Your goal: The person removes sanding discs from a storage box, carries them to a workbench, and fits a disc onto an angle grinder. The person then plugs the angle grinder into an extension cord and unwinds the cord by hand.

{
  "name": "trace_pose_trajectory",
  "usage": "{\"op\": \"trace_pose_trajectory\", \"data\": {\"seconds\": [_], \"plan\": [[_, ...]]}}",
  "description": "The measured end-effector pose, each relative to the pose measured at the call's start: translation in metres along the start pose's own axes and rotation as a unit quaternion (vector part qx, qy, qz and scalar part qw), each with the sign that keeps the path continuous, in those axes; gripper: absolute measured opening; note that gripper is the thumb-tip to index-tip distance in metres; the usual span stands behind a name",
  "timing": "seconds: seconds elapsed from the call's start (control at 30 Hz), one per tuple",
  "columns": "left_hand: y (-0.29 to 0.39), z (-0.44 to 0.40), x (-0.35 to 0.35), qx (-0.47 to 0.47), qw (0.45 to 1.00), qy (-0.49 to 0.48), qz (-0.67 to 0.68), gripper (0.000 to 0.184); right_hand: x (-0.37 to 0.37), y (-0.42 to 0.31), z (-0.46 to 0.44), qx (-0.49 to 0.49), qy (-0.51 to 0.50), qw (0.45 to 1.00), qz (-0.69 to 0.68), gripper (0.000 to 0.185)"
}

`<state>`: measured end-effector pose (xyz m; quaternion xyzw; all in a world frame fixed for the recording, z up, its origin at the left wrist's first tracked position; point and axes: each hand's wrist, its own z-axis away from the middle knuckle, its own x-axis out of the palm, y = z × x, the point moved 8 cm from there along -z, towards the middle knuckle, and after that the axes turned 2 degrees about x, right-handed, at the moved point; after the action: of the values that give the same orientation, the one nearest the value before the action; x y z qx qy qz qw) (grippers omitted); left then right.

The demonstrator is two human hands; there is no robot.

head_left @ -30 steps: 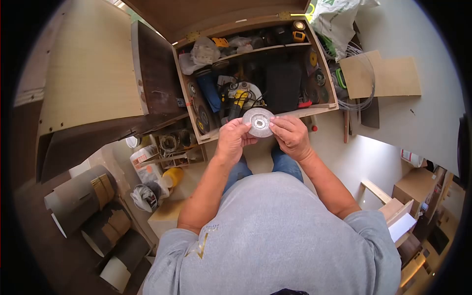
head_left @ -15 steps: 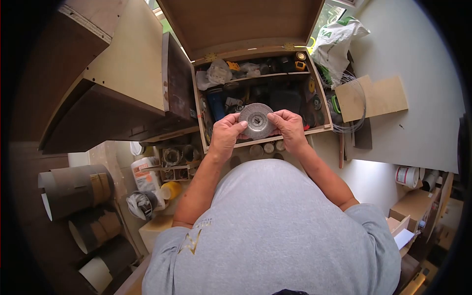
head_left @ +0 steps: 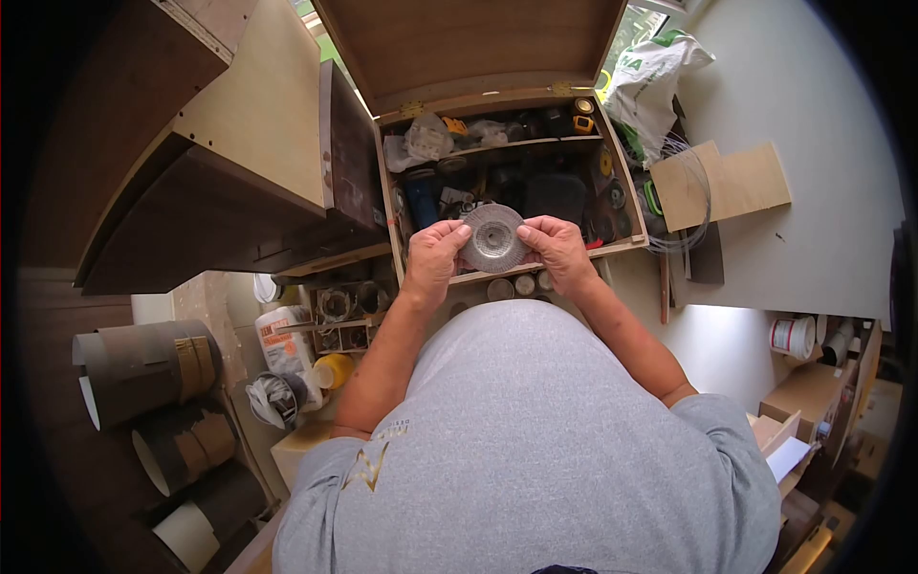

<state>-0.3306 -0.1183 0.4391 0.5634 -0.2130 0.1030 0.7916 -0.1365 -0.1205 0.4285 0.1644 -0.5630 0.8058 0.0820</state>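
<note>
A round grey flap disc [head_left: 493,240] with a paler hub is held up between both hands, its face toward me. My left hand [head_left: 435,256] pinches its left rim between thumb and fingers. On the opposite rim, my right hand [head_left: 560,251] grips it the same way. Behind and below the disc stands an open wooden toolbox [head_left: 622,247], its lid [head_left: 469,48] raised. Inside lie a blue cylindrical item [head_left: 421,201], clear plastic bags [head_left: 427,140], a yellow tape measure [head_left: 583,124] and several discs [head_left: 617,196] along the right wall.
Dark wooden cabinet parts [head_left: 239,191] crowd the left. Rolled sheets [head_left: 143,373] lie at lower left, near a white bag [head_left: 284,340] and a yellow container [head_left: 333,370]. On the right, plywood pieces [head_left: 751,187], coiled wire [head_left: 684,239] and a plastic bag [head_left: 655,81] rest by a grey surface.
The flap disc has shifted slightly left and been tilted or turned, so its hub looks different. Both hands keep their hold on its rim.
</note>
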Motion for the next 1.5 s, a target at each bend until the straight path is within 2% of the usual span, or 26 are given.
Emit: {"op": "trace_pose_trajectory", "data": {"seconds": [0.43, 0.7, 0.77, 0.9, 1.03, 1.13, 1.33, 1.5], "plan": [[-0.018, 0.002, -0.011, -0.053, 0.998, -0.017, -0.004, 0.028, 0.001, 0.018, 0.007, 0.02, -0.016, 0.998, -0.057, 0.024], [-0.056, 0.003, -0.006, -0.166, 0.984, -0.06, -0.028, 0.031, -0.033, 0.065, 0.004, 0.08, 0.019, 0.995, -0.063, 0.027], [-0.075, 0.002, -0.005, -0.198, 0.978, -0.062, 0.013, 0.033, -0.041, 0.079, 0.005, 0.104, 0.023, 0.993, -0.06, 0.028], [-0.119, -0.003, -0.003, -0.262, 0.949, -0.073, 0.157, 0.044, -0.064, 0.114, 0.001, 0.158, 0.004, 0.987, -0.041, 0.029], [-0.172, -0.007, -0.011, -0.29, 0.934, -0.094, 0.188, 0.06, -0.091, 0.141, -0.007, 0.178, 0.023, 0.978, 0.101, 0.029], [-0.197, -0.008, -0.003, -0.319, 0.93, -0.092, 0.155, 0.067, -0.1, 0.156, -0.006, 0.181, 0.04, 0.975, 0.124, 0.033], [-0.203, -0.021, 0.018, -0.302, 0.945, -0.079, 0.095, 0.08, -0.103, 0.161, -0.003, 0.256, 0.047, 0.963, -0.073, 0.047], [-0.204, -0.027, 0.011, -0.297, 0.949, -0.088, 0.056, 0.086, -0.106, 0.153, -0.01, 0.239, 0.038, 0.97, 0.024, 0.051]]}}
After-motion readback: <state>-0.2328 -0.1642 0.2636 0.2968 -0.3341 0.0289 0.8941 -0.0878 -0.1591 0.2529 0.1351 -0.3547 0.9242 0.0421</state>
